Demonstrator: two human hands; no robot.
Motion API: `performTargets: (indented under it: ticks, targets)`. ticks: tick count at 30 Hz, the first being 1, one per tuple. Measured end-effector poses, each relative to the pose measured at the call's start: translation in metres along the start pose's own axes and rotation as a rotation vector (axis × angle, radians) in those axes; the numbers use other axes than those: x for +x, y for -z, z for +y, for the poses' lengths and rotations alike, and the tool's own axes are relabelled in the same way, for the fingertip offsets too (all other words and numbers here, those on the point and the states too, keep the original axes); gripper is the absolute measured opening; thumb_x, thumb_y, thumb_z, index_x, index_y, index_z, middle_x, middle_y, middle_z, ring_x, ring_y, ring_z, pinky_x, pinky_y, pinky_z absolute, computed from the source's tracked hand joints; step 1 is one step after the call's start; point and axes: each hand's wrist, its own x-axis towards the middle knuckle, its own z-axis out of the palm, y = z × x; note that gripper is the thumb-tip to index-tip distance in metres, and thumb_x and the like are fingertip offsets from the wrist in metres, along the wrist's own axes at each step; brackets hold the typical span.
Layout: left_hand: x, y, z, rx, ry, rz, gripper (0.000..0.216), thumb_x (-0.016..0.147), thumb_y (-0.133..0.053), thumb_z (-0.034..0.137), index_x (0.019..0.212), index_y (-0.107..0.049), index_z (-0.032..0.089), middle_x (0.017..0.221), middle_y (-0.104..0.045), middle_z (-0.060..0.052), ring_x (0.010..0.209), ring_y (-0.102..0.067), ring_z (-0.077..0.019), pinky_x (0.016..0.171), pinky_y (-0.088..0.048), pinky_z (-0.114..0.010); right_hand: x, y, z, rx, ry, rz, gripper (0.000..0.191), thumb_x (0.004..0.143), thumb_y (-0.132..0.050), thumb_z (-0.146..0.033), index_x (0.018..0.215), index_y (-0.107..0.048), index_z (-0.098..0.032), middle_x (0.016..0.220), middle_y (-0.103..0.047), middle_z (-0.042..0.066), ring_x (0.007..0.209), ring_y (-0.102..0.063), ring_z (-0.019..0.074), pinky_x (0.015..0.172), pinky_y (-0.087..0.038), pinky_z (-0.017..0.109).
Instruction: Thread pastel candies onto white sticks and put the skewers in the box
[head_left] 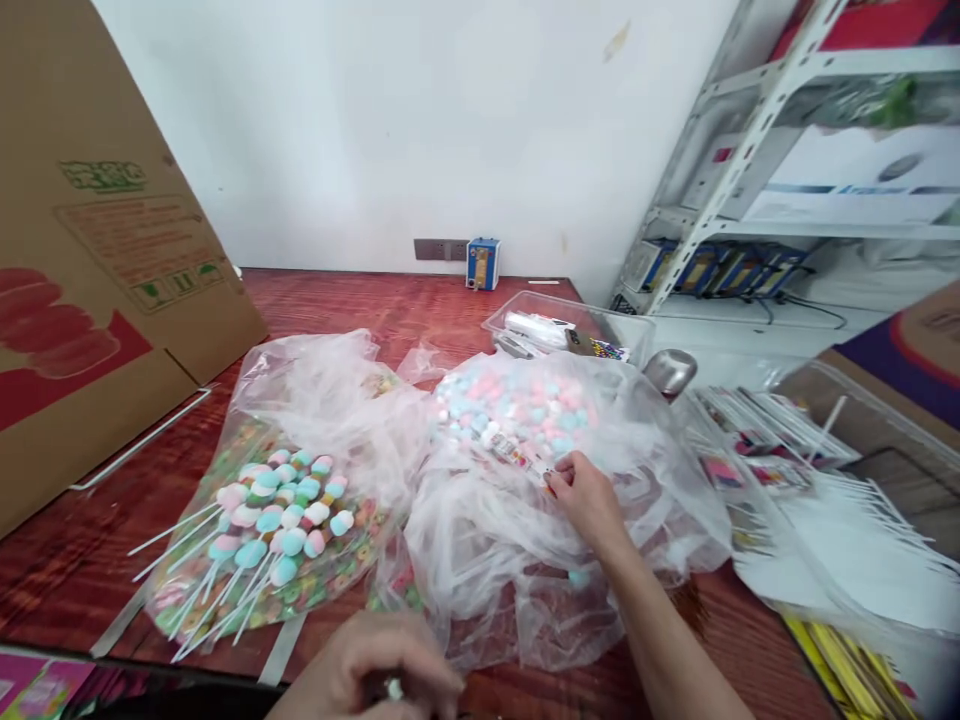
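Fingers (564, 472) of the right hand (592, 503) are pinched nearly closed on a small sweet (550, 482), orange-red at the tips. They hold it right at the crumpled mouth of the clear plastic bag (480, 530) in the middle of the red wooden table (337, 295). Deeper in that bag lies a heap of pink and blue marshmallows (525, 405).

The left hand (371, 668) sits low at the near edge, blurred, its fingers curled around something with a white end; how tightly, I cannot tell. Just beyond it a second bag holds marshmallow skewers (281, 515), their white sticks fanning towards the table edge.

I'd judge the small sweet light, soft and easily squashed, so best taken by its sides with a gentle fingertip pinch. The bag film looks thin, slippery and floppy, likely to drag along with it. A cardboard box (90, 300) leans at the far left, and a clear tray (577, 320) sits behind the bag.
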Motion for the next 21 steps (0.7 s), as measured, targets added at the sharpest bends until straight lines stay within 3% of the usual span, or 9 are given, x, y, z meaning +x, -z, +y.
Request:
performTargets:
  ticks: [4, 6, 8, 11, 13, 15, 18, 21]
  targets:
    - [0.074, -0.052, -0.003, -0.365, 0.166, 0.086, 0.028, 0.081, -0.071, 0.041, 0.094, -0.074, 0.017, 0.084, -0.071, -0.007, 0.061, -0.06, -0.0104, 0.06, -0.045, -0.022, -0.008, 0.014, -0.004, 0.073, 0.143, 0.006, 0.02, 0.088, -0.045, -0.027, 0.071, -0.054, -0.022, 0.076, -0.067, 0.004, 0.074, -0.061, 0.0207, 0.068, -0.039, 0.03]
    - [0.105, -0.074, -0.009, -0.565, 0.228, 0.159, 0.033, 0.08, -0.074, 0.038, 0.103, -0.072, 0.014, 0.099, -0.072, -0.012, 0.074, -0.066, -0.0143, 0.069, -0.05, -0.025, -0.012, 0.032, -0.007, 0.096, 0.23, 0.0, 0.022, 0.091, -0.042, -0.027, 0.074, -0.055, -0.022, 0.077, -0.067, 0.004, 0.075, -0.06, 0.0207, 0.075, -0.038, 0.032]
    - [0.132, -0.092, -0.016, -0.79, 0.26, 0.157, 0.037, 0.078, -0.076, 0.033, 0.108, -0.069, 0.012, 0.114, -0.068, -0.016, 0.092, -0.068, -0.0202, 0.085, -0.051, -0.031, -0.016, 0.055, -0.008, 0.116, 0.303, -0.013, 0.023, 0.093, -0.041, -0.027, 0.077, -0.057, -0.022, 0.076, -0.067, 0.002, 0.075, -0.059, 0.0195, 0.08, -0.038, 0.034]
    - [0.162, -0.107, -0.02, -1.111, 0.172, 0.132, 0.031, 0.08, -0.075, 0.029, 0.108, -0.068, 0.016, 0.123, -0.065, -0.014, 0.108, -0.064, -0.0229, 0.099, -0.047, -0.039, -0.02, 0.085, -0.006, 0.195, 0.384, -0.063, 0.022, 0.094, -0.044, -0.027, 0.079, -0.059, -0.022, 0.075, -0.066, 0.001, 0.075, -0.058, 0.0186, 0.079, -0.038, 0.032]
    - [0.175, -0.112, -0.019, -1.208, 0.092, 0.226, 0.023, 0.08, -0.075, 0.025, 0.101, -0.069, 0.018, 0.115, -0.068, -0.009, 0.103, -0.065, -0.0193, 0.096, -0.049, -0.038, -0.022, 0.096, -0.003, 0.293, 0.389, -0.121, 0.021, 0.094, -0.047, -0.027, 0.079, -0.061, -0.022, 0.075, -0.065, 0.001, 0.076, -0.058, 0.0187, 0.076, -0.039, 0.031]
    - [0.182, -0.116, -0.015, -1.21, 0.057, 0.354, 0.018, 0.076, -0.078, 0.02, 0.093, -0.07, 0.017, 0.103, -0.071, -0.006, 0.095, -0.066, -0.0161, 0.091, -0.052, -0.034, -0.027, 0.098, 0.002, 0.43, 0.323, -0.138, 0.013, 0.091, -0.055, -0.031, 0.092, -0.064, -0.022, 0.084, -0.067, 0.002, 0.081, -0.059, 0.0194, 0.077, -0.042, 0.031]
    - [0.183, -0.122, -0.01, -1.156, 0.043, 0.464, 0.023, 0.067, -0.085, 0.018, 0.084, -0.071, 0.013, 0.094, -0.072, -0.007, 0.091, -0.067, -0.0159, 0.086, -0.053, -0.029, -0.043, 0.085, 0.009, 0.66, 0.178, -0.126, 0.028, 0.087, -0.063, -0.039, 0.108, -0.061, -0.021, 0.095, -0.067, 0.003, 0.087, -0.061, 0.0203, 0.078, -0.046, 0.03]
    - [0.176, -0.125, -0.01, -1.063, 0.047, 0.526, 0.03, 0.06, -0.089, 0.021, 0.082, -0.071, 0.011, 0.087, -0.072, -0.006, 0.081, -0.067, -0.0142, 0.077, -0.053, -0.026, -0.064, 0.066, 0.014, 0.745, 0.074, -0.12, 0.027, 0.089, -0.058, -0.045, 0.082, -0.061, -0.02, 0.073, -0.061, 0.0, 0.069, -0.055, 0.0169, 0.064, -0.044, 0.026]
